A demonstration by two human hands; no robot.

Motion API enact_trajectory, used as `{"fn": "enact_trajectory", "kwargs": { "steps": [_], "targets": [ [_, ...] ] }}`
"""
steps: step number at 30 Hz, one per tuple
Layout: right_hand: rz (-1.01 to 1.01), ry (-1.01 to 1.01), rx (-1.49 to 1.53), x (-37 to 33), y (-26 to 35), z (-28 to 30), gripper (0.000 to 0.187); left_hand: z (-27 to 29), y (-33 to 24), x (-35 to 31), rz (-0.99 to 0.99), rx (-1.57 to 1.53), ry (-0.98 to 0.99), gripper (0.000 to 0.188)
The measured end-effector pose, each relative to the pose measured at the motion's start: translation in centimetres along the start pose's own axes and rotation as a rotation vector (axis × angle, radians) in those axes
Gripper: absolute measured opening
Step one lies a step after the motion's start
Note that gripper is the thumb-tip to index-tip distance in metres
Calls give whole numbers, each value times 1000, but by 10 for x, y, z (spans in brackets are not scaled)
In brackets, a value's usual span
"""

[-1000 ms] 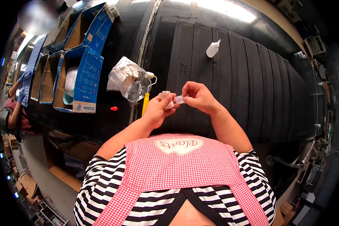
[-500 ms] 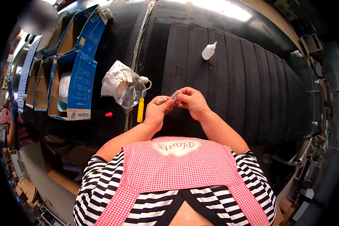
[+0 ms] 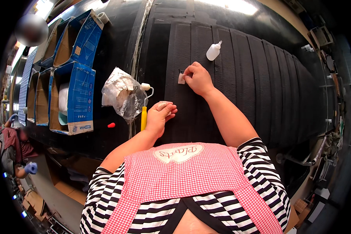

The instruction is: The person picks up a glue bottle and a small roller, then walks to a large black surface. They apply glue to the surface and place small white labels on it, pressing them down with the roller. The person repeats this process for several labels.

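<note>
A black ribbed sheet (image 3: pixel 257 89) lies across the dark table. On its left strip, my right hand (image 3: pixel 199 80) pinches a small pale rectangular piece (image 3: pixel 181 79), which is at or just above the surface. To the left and nearer to me, my left hand (image 3: pixel 158 117) is closed, its fingers curled in. Something pale beige shows by its thumb, too small to name. Beside this hand stand out the yellow handle of a small paint roller (image 3: pixel 144 117) and a crumpled clear plastic bag (image 3: pixel 124 93). Beyond my right hand is a white squeeze bottle (image 3: pixel 213 52) with a nozzle.
Blue cardboard bins (image 3: pixel 81 97) stand at the left, one holding a white roll (image 3: pixel 65 93). A small red cap (image 3: pixel 111 125) lies in front of them. Farther left, another person's gloved hand (image 3: pixel 30 168) shows. A seam strip (image 3: pixel 139 43) runs along the table.
My hands have parted. The right one has moved away from me onto the sheet with the pale piece; the left has shifted slightly left. The co-worker at the left has moved.
</note>
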State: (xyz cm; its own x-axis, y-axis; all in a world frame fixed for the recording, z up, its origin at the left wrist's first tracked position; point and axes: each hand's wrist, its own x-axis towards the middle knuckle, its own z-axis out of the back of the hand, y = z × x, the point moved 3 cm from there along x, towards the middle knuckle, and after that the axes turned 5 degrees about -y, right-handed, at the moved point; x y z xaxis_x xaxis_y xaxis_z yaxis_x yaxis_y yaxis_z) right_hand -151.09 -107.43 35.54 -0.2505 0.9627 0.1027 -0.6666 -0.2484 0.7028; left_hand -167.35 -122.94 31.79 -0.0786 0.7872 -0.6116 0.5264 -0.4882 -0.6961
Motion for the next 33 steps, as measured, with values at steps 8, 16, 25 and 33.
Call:
{"fn": "enact_trajectory", "kwargs": {
  "steps": [8, 16, 25, 33],
  "targets": [
    [-28, 7, -65, 7, -3, -2, 5, 0, 0, 2, 5, -4, 9, 14],
    [-22, -70, -81, 6, 2, -1, 8, -1, -1, 2, -2, 4, 17, 15],
    [238, -154, -173, -12, 9, -7, 9, -5, -4, -4, -12, 26, 46, 14],
    [-340, 455, 486, -111, 66, -60, 20, 54, -47, -65, -111, 331, 65, 14]
  ]
}}
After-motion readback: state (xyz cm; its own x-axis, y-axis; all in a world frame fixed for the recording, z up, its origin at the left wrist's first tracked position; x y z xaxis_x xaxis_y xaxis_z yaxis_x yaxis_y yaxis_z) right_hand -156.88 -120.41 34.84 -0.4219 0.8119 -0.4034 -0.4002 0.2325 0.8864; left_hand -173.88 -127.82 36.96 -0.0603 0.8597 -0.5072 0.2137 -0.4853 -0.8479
